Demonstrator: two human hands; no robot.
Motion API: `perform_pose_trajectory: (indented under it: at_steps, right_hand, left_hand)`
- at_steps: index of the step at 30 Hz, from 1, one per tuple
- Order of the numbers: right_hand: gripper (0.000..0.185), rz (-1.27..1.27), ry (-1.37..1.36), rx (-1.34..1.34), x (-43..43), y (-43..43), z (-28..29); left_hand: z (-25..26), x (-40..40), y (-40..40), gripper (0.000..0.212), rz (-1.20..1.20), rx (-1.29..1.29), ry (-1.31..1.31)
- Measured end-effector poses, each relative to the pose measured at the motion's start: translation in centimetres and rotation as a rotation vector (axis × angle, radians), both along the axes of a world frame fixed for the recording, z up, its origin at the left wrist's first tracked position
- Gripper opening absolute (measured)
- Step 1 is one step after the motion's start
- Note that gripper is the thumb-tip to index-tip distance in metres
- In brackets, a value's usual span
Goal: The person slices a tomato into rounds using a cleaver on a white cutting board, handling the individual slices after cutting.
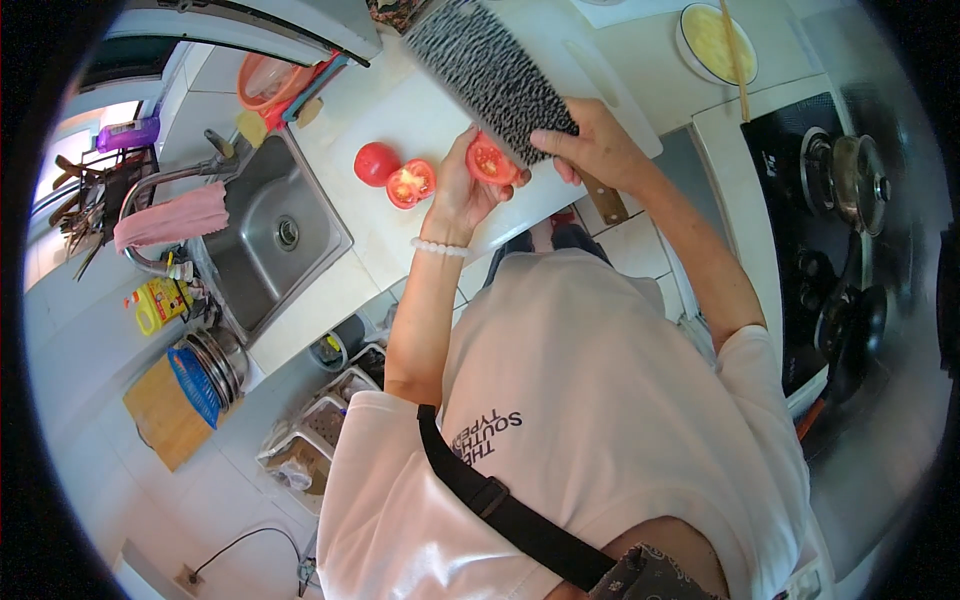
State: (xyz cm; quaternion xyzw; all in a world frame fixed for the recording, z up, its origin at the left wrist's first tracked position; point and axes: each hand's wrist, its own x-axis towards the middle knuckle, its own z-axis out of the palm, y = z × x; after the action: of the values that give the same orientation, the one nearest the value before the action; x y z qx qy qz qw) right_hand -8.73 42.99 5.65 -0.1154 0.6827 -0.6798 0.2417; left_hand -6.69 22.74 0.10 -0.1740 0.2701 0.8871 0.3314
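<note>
My left hand (466, 180) holds a halved tomato (491, 160) with its cut face turned up, above a white cutting board (592, 161). In my right hand (600, 142) is a broad cleaver (487, 71) with a speckled, textured blade and a wooden handle (606, 201). The lower part of the blade lies against the edge of the tomato half and hides some of it. Left of my left hand, another tomato half (411, 184) rests cut side up, touching a round red tomato (376, 164).
A steel sink (285, 259) with a faucet (161, 180) and pink cloth (172, 216) lies left. At the upper right stands a bowl of yellow liquid (716, 45) with chopsticks (731, 37) across it. A black cooktop (787, 180) holds a lidded pot (855, 184) and a pan.
</note>
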Motion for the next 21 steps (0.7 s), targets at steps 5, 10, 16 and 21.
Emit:
perform_pose_trajectory:
  at_steps: [5, 10, 16, 21]
  right_hand:
    - [0.016, -0.267, 0.071, 0.008, -1.1, 0.3, -1.6]
    - [0.012, -0.412, -0.002, -0.137, -0.2, 0.2, -2.5]
    - [0.014, -0.608, -0.352, -0.468, 2.5, -2.4, -5.3]
    - [0.017, -0.578, -0.460, -0.538, 3.0, -2.1, -6.1]
  left_hand:
    - [0.1, -2.2, -0.9, 0.052, 0.129, 0.038, 0.018]
    - [-0.9, -3.0, -1.7, 0.058, 0.188, 0.057, 0.086]
    - [-1.3, -1.7, 0.9, 0.059, 0.332, 0.038, 0.000]
    - [-1.6, -1.4, 1.7, 0.056, 0.345, 0.037, 0.038]
